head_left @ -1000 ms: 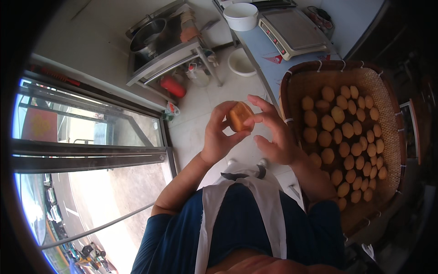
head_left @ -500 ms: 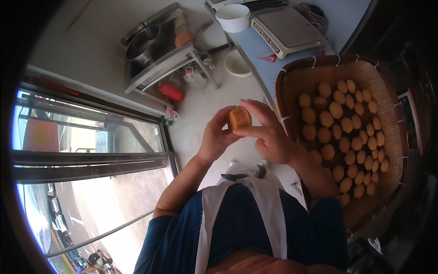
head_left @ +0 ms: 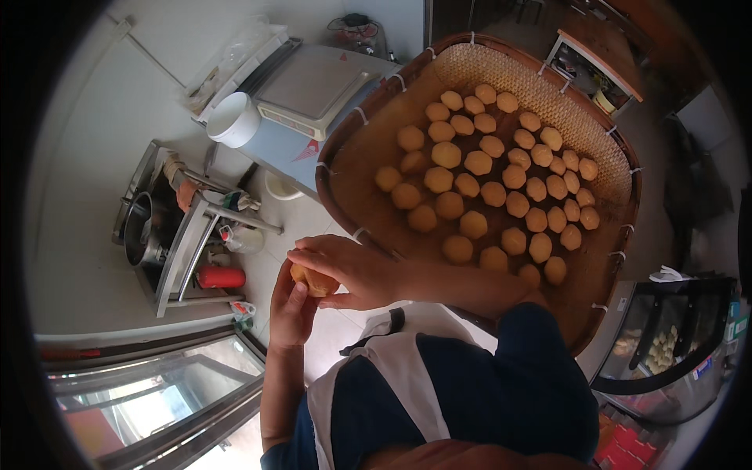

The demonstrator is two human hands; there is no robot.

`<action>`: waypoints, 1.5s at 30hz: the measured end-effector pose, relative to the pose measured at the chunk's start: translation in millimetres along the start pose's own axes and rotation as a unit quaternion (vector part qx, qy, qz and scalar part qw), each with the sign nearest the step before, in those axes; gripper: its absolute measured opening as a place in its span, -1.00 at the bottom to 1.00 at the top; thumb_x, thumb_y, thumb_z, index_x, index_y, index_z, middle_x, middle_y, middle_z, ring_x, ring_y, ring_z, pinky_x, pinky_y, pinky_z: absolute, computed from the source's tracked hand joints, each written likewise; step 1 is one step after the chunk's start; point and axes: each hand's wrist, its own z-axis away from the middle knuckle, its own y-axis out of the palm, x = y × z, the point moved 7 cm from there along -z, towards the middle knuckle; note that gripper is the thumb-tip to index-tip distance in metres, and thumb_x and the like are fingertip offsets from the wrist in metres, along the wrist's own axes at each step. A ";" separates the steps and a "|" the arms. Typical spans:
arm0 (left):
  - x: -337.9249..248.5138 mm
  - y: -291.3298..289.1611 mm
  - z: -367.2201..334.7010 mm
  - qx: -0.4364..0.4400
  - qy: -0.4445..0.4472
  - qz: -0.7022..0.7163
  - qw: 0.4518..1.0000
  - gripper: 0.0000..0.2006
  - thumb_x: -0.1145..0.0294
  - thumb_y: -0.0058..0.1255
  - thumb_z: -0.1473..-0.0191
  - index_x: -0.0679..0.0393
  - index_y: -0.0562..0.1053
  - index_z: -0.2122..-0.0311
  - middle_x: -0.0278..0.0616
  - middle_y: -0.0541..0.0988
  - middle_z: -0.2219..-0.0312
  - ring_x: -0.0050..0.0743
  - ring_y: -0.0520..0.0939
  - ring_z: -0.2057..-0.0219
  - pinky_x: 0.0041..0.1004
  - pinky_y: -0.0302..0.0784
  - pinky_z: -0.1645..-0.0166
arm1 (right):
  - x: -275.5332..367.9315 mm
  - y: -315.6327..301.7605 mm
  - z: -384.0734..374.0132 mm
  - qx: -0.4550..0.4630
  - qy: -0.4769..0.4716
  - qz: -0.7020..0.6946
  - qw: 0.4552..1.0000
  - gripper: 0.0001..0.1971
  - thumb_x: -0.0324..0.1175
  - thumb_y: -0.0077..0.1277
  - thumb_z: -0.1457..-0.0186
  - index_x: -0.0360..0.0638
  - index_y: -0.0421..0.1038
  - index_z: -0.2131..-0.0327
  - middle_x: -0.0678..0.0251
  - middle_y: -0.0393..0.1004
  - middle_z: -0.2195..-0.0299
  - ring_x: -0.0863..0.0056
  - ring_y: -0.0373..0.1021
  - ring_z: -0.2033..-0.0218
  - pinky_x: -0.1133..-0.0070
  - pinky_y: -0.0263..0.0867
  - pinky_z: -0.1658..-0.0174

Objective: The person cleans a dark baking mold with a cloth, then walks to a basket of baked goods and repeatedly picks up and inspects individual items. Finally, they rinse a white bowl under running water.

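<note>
Big round woven bamboo tray (head_left: 603,258) carries the golden dough balls (head_left: 478,164), loads of them sitting in loose rows right on the weave, mostly toward its far half. Left of the tray there's a blue-topped table (head_left: 274,153) with a flat white weighing scale (head_left: 313,86) on it and 1 white bowl (head_left: 233,120) at its edge.

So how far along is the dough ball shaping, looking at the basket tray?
Done: a few dozen round golden dough balls lie in rows on the woven basket tray, mostly on its right half. In hand: one more dough piece is pressed between the left hand and the right hand, off the tray. Left: that piece is not yet placed, and the tray's left part is bare. No unshaped dough supply shows.
</note>
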 end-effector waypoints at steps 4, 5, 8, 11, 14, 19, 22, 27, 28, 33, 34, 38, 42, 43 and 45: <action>18.4 33.8 -21.3 0.114 -0.052 0.028 0.992 -0.12 0.02 0.00 -0.13 0.01 -0.29 -0.33 0.20 0.17 -0.16 0.08 0.29 -0.17 -0.06 0.32 -0.15 | -54.7 -36.4 34.5 -0.063 0.263 -0.297 0.916 -0.18 -0.28 0.25 0.09 -0.27 0.02 -0.20 0.11 0.30 0.03 0.32 0.29 -0.01 0.43 0.24 -0.04; 23.2 42.5 -28.1 0.141 -0.059 0.029 0.988 -0.11 0.01 0.00 -0.13 0.00 -0.31 -0.33 0.24 0.16 -0.16 0.13 0.26 -0.19 -0.03 0.30 -0.16 | -75.2 -45.5 48.2 -0.092 0.317 -0.376 0.866 -0.20 -0.18 0.22 0.03 -0.26 0.02 -0.20 0.16 0.29 0.03 0.45 0.27 0.01 0.49 0.25 -0.04; 30.0 43.3 -42.2 0.122 -0.050 -0.034 0.991 -0.19 0.06 0.01 -0.14 0.08 -0.16 -0.31 0.16 0.19 -0.16 0.05 0.26 -0.19 -0.08 0.32 -0.16 | -147.0 -106.6 96.6 -0.219 0.440 -0.407 0.770 -0.36 -0.10 0.07 -0.10 -0.23 0.10 -0.14 0.19 0.31 0.06 0.44 0.30 0.03 0.49 0.28 -0.05; 30.3 30.2 -46.5 0.094 -0.047 -0.058 0.993 -0.38 0.15 -0.02 -0.17 0.19 0.10 -0.24 0.06 0.31 -0.11 -0.08 0.37 -0.13 -0.19 0.39 -0.12 | -204.4 -205.3 150.0 -0.326 0.561 -0.237 0.723 -0.48 -0.06 0.00 -0.15 -0.19 0.19 -0.05 0.22 0.32 0.08 0.43 0.32 0.04 0.44 0.29 -0.06; 41.0 5.8 -45.6 0.038 -0.057 -0.063 0.996 -0.52 0.30 -0.06 -0.20 0.23 0.20 -0.18 0.03 0.40 -0.05 -0.11 0.49 -0.02 -0.26 0.46 -0.06 | -278.2 -310.5 250.2 -0.351 0.619 -0.007 0.702 -0.45 -0.12 0.09 -0.07 -0.26 0.21 -0.03 0.14 0.34 0.07 0.32 0.34 0.08 0.39 0.33 0.06; 52.8 -50.7 -16.2 -0.119 -0.090 -0.096 0.984 -0.60 0.44 -0.14 -0.20 0.26 0.24 -0.13 0.02 0.44 0.01 -0.14 0.52 0.03 -0.28 0.49 -0.03 | -306.8 -384.2 277.6 -0.156 0.665 0.381 0.623 -0.31 -0.22 0.11 -0.04 -0.24 0.08 -0.19 0.05 0.24 -0.07 0.16 0.24 -0.06 0.32 0.31 -0.04; 56.1 -63.6 1.7 -0.183 -0.117 -0.121 0.969 -0.60 0.48 -0.17 -0.18 0.28 0.23 -0.13 0.02 0.45 0.03 -0.16 0.53 0.05 -0.30 0.49 0.01 | -319.6 -383.6 260.4 -0.030 0.648 0.438 0.622 -0.33 -0.32 0.08 -0.05 -0.22 0.06 -0.21 0.05 0.12 -0.17 0.13 0.06 -0.21 0.28 0.13 -0.20; 66.6 -68.5 3.6 -0.204 -0.137 -0.114 0.963 -0.60 0.46 -0.16 -0.17 0.26 0.25 -0.12 0.02 0.46 0.05 -0.13 0.54 0.07 -0.27 0.50 0.02 | -344.3 -379.5 264.0 0.040 0.593 0.523 0.611 -0.45 -0.51 -0.11 -0.14 -0.20 0.05 -0.22 0.08 0.09 -0.18 0.17 0.04 -0.22 0.32 0.11 -0.23; 69.0 -67.2 2.9 -0.201 -0.135 -0.108 0.964 -0.61 0.48 -0.18 -0.18 0.27 0.25 -0.12 0.01 0.47 0.05 -0.14 0.55 0.08 -0.26 0.52 0.03 | -347.5 -375.7 264.7 0.033 0.611 0.483 0.627 -0.45 -0.52 -0.12 -0.14 -0.20 0.05 -0.22 0.08 0.10 -0.18 0.16 0.04 -0.23 0.34 0.12 -0.23; 72.7 -60.3 -13.8 -0.184 -0.131 -0.091 0.970 -0.64 0.52 -0.23 -0.19 0.27 0.27 -0.10 0.02 0.48 0.07 -0.14 0.56 0.10 -0.27 0.53 0.03 | -335.8 -372.2 263.5 -0.026 0.587 0.494 0.641 -0.50 -0.56 -0.04 -0.07 -0.23 0.16 -0.12 0.08 0.09 -0.19 0.15 0.03 -0.23 0.38 0.23 -0.15; 73.1 -59.9 -18.3 -0.175 -0.132 -0.086 0.972 -0.65 0.51 -0.23 -0.19 0.27 0.27 -0.10 0.02 0.48 0.08 -0.14 0.56 0.10 -0.27 0.53 0.03 | -337.4 -376.2 271.8 -0.062 0.550 0.542 0.633 -0.54 -0.54 -0.01 -0.06 -0.22 0.21 -0.07 0.07 0.17 -0.14 0.15 0.12 -0.18 0.40 0.27 -0.09; 74.3 -70.8 -4.9 -0.189 -0.131 -0.077 0.970 -0.67 0.50 -0.21 -0.19 0.27 0.30 -0.07 0.01 0.49 0.09 -0.14 0.56 0.11 -0.28 0.53 0.05 | -321.4 -358.6 202.4 -0.155 0.572 0.305 0.746 -0.78 -0.49 0.07 -0.01 -0.21 0.37 0.22 0.14 0.45 0.22 0.24 0.41 0.17 0.44 0.34 0.18; 76.5 -84.5 5.4 -0.206 -0.135 -0.077 0.966 -0.68 0.48 -0.20 -0.20 0.27 0.31 -0.06 0.00 0.50 0.10 -0.15 0.57 0.12 -0.30 0.53 0.05 | -263.7 -282.4 79.0 -0.101 0.340 0.229 0.907 -0.89 -0.40 0.14 -0.01 -0.08 0.39 0.51 0.33 0.47 0.47 0.49 0.42 0.40 0.49 0.38 0.29; 76.6 -86.3 6.1 -0.201 -0.129 -0.072 0.968 -0.68 0.48 -0.20 -0.20 0.27 0.31 -0.05 -0.01 0.50 0.11 -0.15 0.57 0.12 -0.30 0.53 0.06 | -243.4 -258.8 50.7 -0.077 0.280 0.215 0.932 -0.86 -0.38 0.16 0.01 -0.07 0.39 0.55 0.35 0.47 0.50 0.52 0.42 0.43 0.50 0.38 0.28; 75.2 -91.8 13.2 -0.202 -0.119 -0.063 0.970 -0.69 0.47 -0.19 -0.20 0.26 0.32 -0.05 -0.01 0.51 0.12 -0.15 0.57 0.12 -0.30 0.53 0.06 | -203.0 -200.6 4.2 -0.041 0.165 0.195 0.966 -0.81 -0.37 0.20 0.06 -0.07 0.40 0.62 0.40 0.49 0.56 0.57 0.42 0.48 0.53 0.38 0.29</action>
